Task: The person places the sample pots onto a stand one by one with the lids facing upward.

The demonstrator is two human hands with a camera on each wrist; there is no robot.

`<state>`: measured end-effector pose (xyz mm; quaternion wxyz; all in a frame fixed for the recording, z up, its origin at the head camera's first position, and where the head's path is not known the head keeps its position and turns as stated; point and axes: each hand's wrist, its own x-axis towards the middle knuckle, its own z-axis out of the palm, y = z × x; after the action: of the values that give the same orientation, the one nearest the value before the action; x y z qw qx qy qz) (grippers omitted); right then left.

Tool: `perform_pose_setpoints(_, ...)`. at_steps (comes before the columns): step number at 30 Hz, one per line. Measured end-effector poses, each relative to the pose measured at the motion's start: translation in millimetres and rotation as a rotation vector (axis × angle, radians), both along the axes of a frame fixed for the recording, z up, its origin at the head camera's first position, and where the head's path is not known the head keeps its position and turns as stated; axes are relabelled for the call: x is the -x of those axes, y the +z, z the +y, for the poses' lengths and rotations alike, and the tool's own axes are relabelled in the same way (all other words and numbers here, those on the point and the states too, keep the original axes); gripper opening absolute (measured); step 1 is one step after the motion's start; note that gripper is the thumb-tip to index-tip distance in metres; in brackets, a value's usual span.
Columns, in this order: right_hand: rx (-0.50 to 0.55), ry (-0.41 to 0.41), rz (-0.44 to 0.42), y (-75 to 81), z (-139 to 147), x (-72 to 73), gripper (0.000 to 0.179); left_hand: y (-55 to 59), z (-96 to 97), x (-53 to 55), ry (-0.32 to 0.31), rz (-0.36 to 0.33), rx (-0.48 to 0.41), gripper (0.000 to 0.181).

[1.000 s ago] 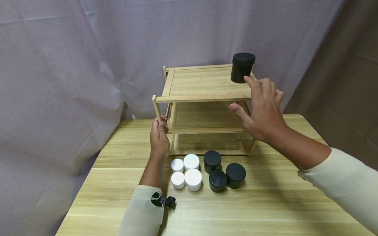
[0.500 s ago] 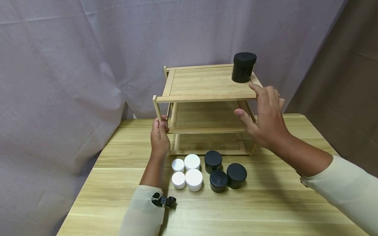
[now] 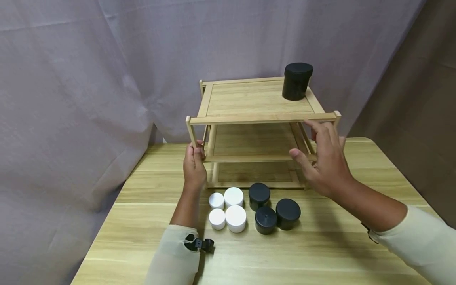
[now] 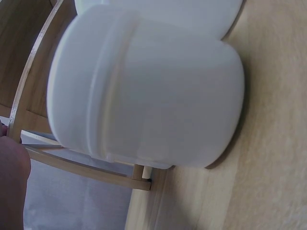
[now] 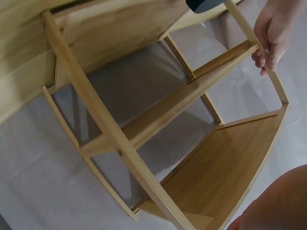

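Observation:
A three-tier wooden shelf rack (image 3: 249, 117) stands on the table. My left hand (image 3: 194, 166) grips its left front post at middle-tier height; the right wrist view also shows this left hand (image 5: 274, 36) on the post. Beside the right front post, my right hand (image 3: 325, 158) is spread, thumb and fingers apart, holding nothing. Its index fingertip is close to the top tier's front edge; whether it touches, I cannot tell. A tall black lidded jar (image 3: 297, 82) stands upright on the top tier's right rear part. Close to the left wrist camera stands a white lidded jar (image 4: 172, 91).
In front of the rack, several white jars (image 3: 236, 217) and three black jars (image 3: 287, 213) stand grouped on the wooden table (image 3: 142, 237). A grey curtain (image 3: 89, 79) hangs behind the rack. A brown cloth (image 3: 409, 118) is at the right.
My right hand has drawn away from the black jar, moving down and right toward the rack's right front post. The left hand keeps its grip on the left post.

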<state>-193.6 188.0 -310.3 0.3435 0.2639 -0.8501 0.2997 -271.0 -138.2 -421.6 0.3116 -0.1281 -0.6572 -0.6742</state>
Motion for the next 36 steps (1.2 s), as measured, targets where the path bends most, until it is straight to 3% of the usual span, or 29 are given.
perform_pose_setpoints(7, 0.034, 0.049, -0.016, -18.7, 2, -6.9, 0.103, -1.8, -1.5, 0.6, 0.007, -0.003, 0.021, 0.040)
perform_pose_setpoints(16, 0.035, 0.080, -0.142, -45.1, 8, -15.8, 0.067, -1.4, -0.8, -1.1, -0.001, -0.014, 0.012, 0.042)
perform_pose_setpoints(36, -0.034, 0.152, -0.275, -78.3, 20, -15.0, 0.060, -1.5, -0.1, -1.2, -0.017, -0.011, -0.004, 0.045)
